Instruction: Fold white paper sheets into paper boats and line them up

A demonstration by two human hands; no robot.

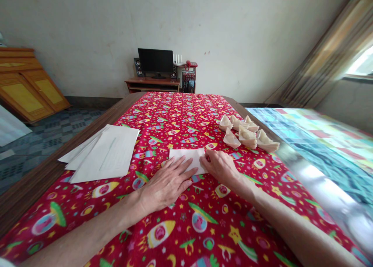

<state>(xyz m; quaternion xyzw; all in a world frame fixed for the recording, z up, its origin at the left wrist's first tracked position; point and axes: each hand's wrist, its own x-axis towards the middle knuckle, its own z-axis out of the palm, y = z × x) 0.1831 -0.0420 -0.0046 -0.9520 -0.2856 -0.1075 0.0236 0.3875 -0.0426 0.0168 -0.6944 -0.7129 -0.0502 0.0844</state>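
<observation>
A small white rectangle of folded paper (186, 154) lies flat on the red patterned cloth in front of me. My left hand (170, 177) rests on it with its fingers stretched out and spread, covering its lower left part. At the paper's right edge, my right hand (220, 164) has its fingers curled and closed on the border; the fingertips are partly hidden. Off to the left lies a fanned stack of white paper sheets (116, 150), some with faint print. Several boat-shaped folded papers (247, 136) stand in nested piles beyond my right hand.
The red cloth (163, 228) covers most of a long brown table (35, 185). Against the far wall are a monitor (155, 61), speakers and a red telephone (189, 65). A bed with a checked cover (320, 142) is on the right, a wooden cabinet (29, 82) on the left.
</observation>
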